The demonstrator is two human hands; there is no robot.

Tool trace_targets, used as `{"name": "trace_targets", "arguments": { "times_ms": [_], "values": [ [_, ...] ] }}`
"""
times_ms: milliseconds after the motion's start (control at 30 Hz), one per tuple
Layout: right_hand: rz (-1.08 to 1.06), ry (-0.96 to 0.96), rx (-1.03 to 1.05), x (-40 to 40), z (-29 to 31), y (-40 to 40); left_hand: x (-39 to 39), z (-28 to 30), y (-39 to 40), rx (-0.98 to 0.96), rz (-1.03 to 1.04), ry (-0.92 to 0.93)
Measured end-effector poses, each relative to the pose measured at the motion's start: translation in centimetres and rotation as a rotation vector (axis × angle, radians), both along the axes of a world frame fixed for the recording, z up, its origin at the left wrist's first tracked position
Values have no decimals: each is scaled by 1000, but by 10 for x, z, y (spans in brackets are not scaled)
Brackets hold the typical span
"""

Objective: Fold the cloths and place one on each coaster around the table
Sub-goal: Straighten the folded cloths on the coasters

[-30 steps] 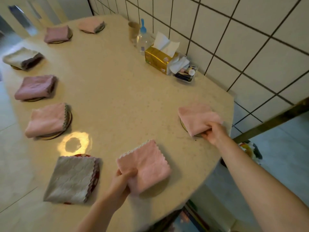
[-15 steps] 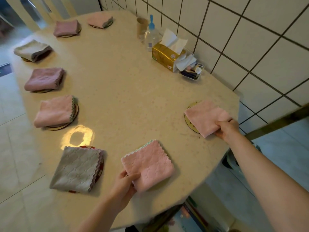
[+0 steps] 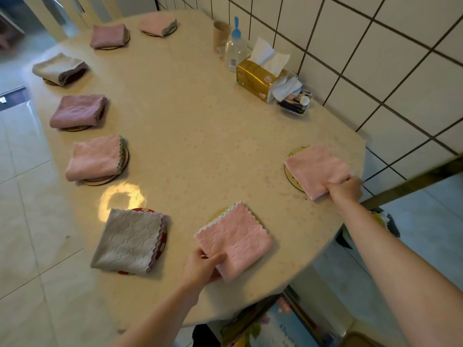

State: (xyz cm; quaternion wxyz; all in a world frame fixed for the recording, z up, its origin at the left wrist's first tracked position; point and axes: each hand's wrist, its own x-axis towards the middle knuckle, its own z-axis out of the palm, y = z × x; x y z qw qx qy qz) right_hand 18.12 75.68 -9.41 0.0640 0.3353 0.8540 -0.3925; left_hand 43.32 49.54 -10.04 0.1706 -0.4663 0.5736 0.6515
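Observation:
Folded cloths lie on round coasters around the beige table (image 3: 200,136). My left hand (image 3: 201,267) pinches the near corner of a pink cloth with a scalloped edge (image 3: 238,237), which almost covers its coaster (image 3: 220,212). My right hand (image 3: 347,190) grips the near corner of another pink cloth (image 3: 317,167) lying partly over a yellow coaster (image 3: 290,172). A grey cloth (image 3: 129,242) rests on a red coaster at the near left. Several more folded cloths, such as a pink one (image 3: 96,157) and a mauve one (image 3: 77,111), line the left edge.
A gold tissue box (image 3: 259,80), a clear bottle with a blue cap (image 3: 235,50), a paper cup (image 3: 221,35) and a small tray of oddments (image 3: 297,102) stand by the tiled wall. The floor drops away past the table's right edge.
The view has shifted and drawn back a little. The right cloth has slid toward the near right, uncovering more of its yellow coaster. Both hands keep their hold on the cloths' corners.

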Motion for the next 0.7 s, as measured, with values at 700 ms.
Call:
{"name": "trace_targets", "arguments": {
  "times_ms": [700],
  "values": [
    [464, 60, -227, 169, 15, -293, 33, 10, -253, -459, -103, 101]
  ]
}}
